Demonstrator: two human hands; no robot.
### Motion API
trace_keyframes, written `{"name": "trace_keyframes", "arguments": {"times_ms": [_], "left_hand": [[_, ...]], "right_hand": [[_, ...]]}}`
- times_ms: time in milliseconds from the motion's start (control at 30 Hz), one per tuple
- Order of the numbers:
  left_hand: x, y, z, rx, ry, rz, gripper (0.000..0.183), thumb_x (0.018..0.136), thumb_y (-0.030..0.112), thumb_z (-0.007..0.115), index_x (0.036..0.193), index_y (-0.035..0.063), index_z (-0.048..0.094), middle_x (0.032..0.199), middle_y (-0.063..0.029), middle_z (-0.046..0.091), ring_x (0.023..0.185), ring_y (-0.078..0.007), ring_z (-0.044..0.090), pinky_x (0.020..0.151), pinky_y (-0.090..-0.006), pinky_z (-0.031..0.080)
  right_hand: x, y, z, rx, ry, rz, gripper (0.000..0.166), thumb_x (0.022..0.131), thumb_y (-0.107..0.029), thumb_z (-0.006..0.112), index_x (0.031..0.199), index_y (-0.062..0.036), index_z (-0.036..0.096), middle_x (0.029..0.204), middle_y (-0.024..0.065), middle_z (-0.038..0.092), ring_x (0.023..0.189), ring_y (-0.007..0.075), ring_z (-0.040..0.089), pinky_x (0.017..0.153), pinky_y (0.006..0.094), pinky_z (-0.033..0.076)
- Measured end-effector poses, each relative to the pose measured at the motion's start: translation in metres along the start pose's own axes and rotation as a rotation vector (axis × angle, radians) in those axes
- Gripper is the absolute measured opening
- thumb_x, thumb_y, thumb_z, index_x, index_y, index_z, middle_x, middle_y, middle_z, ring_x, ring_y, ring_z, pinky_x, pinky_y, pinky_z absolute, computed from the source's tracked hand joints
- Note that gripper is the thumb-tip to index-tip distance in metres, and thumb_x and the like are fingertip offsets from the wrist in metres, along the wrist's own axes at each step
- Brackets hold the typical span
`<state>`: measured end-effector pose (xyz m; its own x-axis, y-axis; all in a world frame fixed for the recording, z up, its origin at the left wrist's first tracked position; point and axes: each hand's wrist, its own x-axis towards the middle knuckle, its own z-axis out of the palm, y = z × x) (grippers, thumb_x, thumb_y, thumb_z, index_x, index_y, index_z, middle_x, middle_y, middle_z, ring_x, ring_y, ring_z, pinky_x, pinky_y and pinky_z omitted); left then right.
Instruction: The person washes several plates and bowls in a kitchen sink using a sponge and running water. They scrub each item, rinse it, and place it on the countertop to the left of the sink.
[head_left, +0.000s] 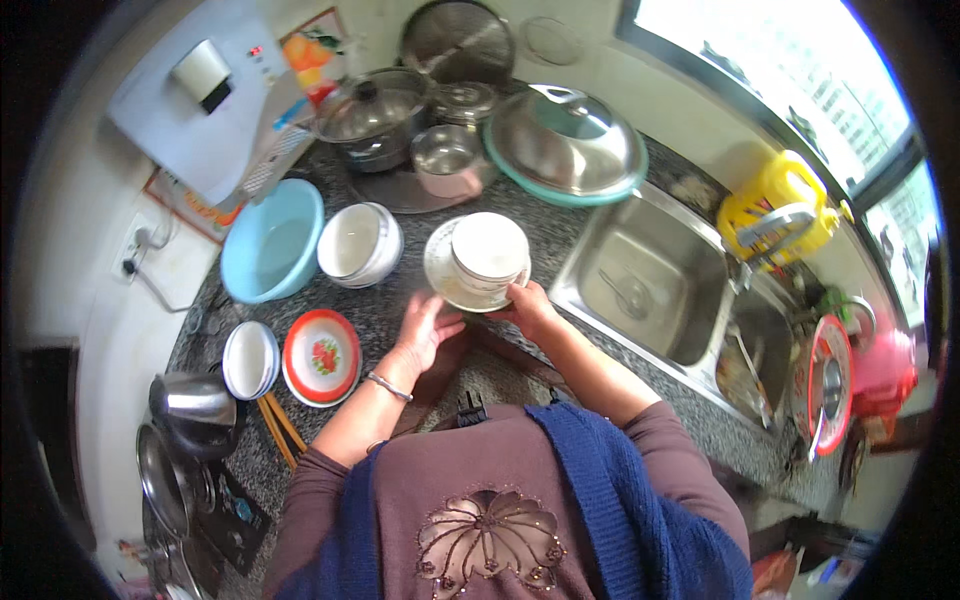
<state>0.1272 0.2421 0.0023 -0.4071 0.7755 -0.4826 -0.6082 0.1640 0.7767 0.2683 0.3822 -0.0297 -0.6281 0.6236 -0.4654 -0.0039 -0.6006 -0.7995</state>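
A stack of white bowls (490, 246) stands on a white patterned plate (442, 259) near the middle of the view. My right hand (527, 307) grips the near right rim of that plate, its thumb close to the lowest bowl. With fingers apart, my left hand (425, 332) is just below and left of the plate and holds nothing. Further left are more stacked white bowls (352, 241). A red-rimmed enamel plate with a flower (325, 356) lies nearer me, beside small blue-rimmed bowls (249, 361) and wooden chopsticks (279, 424).
A light blue plastic basin (274, 240) sits at the left. Behind are a glass-lidded pot (371, 120), a small saucepan (446, 161) and a large metal lid on a green basin (566, 146). A double steel sink (652, 277) and yellow jug (780, 202) are at the right.
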Motion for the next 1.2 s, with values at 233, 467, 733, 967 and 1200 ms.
{"name": "trace_keyframes", "arguments": {"times_ms": [233,467,733,967,1200], "left_hand": [[0.0,-0.014,0.105,0.1,-0.23,-0.163,0.045,0.086,0.015,0.049,0.129,0.0042,0.037,0.124,-0.0161,0.048,0.106,-0.0316,0.055,0.085,-0.0481,0.05],[0.029,-0.061,0.21,0.08,-0.307,-0.206,0.05,0.078,0.005,0.047,0.127,0.0,0.04,0.12,-0.0179,0.051,0.107,-0.0327,0.055,0.083,-0.0479,0.051],[0.083,-0.1,0.267,0.033,-0.268,-0.225,0.054,0.074,0.003,0.047,0.128,0.0022,0.04,0.123,-0.0168,0.05,0.11,-0.0347,0.051,0.086,-0.0527,0.047],[0.12,-0.109,0.283,0.12,-0.199,-0.224,0.049,0.078,0.006,0.047,0.126,0.001,0.042,0.121,-0.0159,0.051,0.109,-0.0317,0.053,0.082,-0.0513,0.05],[0.157,-0.124,0.293,0.118,-0.178,-0.304,0.053,0.076,0.0,0.044,0.128,0.0018,0.036,0.124,-0.0173,0.047,0.109,-0.0348,0.053,0.081,-0.051,0.052]], "right_hand": [[-0.074,-0.044,-0.083,-0.056,0.031,-0.077,0.038,0.088,-0.014,0.043,0.123,0.0024,0.043,0.111,0.0169,0.058,0.098,0.0278,0.06,0.076,0.0407,0.055],[-0.104,-0.074,-0.199,-0.015,0.045,-0.116,0.039,0.093,-0.02,0.045,0.127,-0.0002,0.041,0.114,0.0156,0.055,0.095,0.0247,0.06,0.075,0.037,0.055],[-0.07,-0.053,-0.359,-0.6,0.243,-0.007,0.069,0.083,-0.042,0.061,0.133,-0.0004,0.036,0.123,0.0178,0.052,0.105,0.0309,0.055,0.091,0.0394,0.044],[0.002,-0.018,-0.413,-1.467,0.533,-0.046,0.08,0.074,-0.05,0.065,0.133,-0.0024,0.039,0.139,0.0213,0.035,0.129,0.0375,0.031,0.106,0.0436,0.026],[0.045,0.018,-0.372,-1.407,0.503,-0.197,0.064,0.075,-0.04,0.062,0.125,-0.0023,0.048,0.131,0.022,0.04,0.123,0.0357,0.035,0.101,0.0468,0.029]]}}
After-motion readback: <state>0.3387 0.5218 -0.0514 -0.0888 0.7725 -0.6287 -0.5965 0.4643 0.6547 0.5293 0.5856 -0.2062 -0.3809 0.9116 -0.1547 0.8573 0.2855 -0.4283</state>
